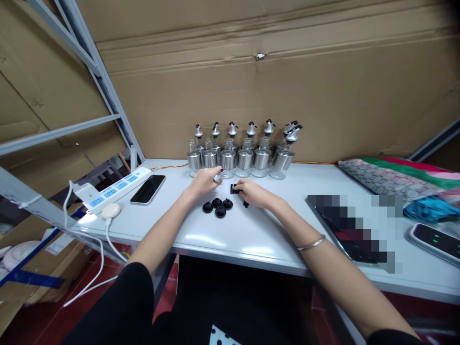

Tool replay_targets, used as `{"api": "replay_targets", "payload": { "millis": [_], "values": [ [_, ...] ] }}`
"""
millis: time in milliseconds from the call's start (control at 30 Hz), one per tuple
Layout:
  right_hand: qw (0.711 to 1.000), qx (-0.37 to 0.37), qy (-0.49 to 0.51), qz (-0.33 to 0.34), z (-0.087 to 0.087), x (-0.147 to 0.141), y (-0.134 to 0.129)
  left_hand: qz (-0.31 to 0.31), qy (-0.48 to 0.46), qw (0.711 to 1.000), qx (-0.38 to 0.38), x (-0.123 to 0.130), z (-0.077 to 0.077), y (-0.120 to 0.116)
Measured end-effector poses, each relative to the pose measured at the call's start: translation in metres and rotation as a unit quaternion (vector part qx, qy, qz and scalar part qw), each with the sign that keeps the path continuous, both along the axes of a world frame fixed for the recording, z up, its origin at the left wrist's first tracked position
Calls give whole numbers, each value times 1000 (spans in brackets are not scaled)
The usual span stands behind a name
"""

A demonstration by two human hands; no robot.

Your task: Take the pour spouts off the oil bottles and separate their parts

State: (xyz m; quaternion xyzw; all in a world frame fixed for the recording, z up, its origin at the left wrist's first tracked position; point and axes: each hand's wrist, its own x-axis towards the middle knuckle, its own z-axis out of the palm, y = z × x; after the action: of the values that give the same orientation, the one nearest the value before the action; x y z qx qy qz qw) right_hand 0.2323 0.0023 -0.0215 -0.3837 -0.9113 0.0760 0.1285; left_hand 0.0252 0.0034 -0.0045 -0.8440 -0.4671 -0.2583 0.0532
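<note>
My left hand is closed around a small silver pourer top, held just above the table in front of the bottles. My right hand pinches at small black plastic pieces on the table, and its fingers partly cover them. Another black piece lies right under that hand. Between my forearms sits a cluster of several round black stoppers. Behind my hands stand two rows of glass bottles with metal sleeves. Silver pourers top the back row and the rightmost front bottle; the other front bottles have bare necks.
On the left lie a phone, a white power strip and a round white charger. To the right are a partly blurred dark tablet, a black-faced device and folded cloth. Cardboard walls the back.
</note>
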Motion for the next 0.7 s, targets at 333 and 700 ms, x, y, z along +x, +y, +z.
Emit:
{"api": "replay_targets", "payload": {
  "millis": [333, 700],
  "values": [
    [1000, 1, 11, -8, 0, 1, -2, -1, 2, 1000, 0, 0, 0, 1],
    [1000, -15, -7, 5, -2, 2, -1, 4, 9, 1000, -6, 0, 1, 0]
  ]
}}
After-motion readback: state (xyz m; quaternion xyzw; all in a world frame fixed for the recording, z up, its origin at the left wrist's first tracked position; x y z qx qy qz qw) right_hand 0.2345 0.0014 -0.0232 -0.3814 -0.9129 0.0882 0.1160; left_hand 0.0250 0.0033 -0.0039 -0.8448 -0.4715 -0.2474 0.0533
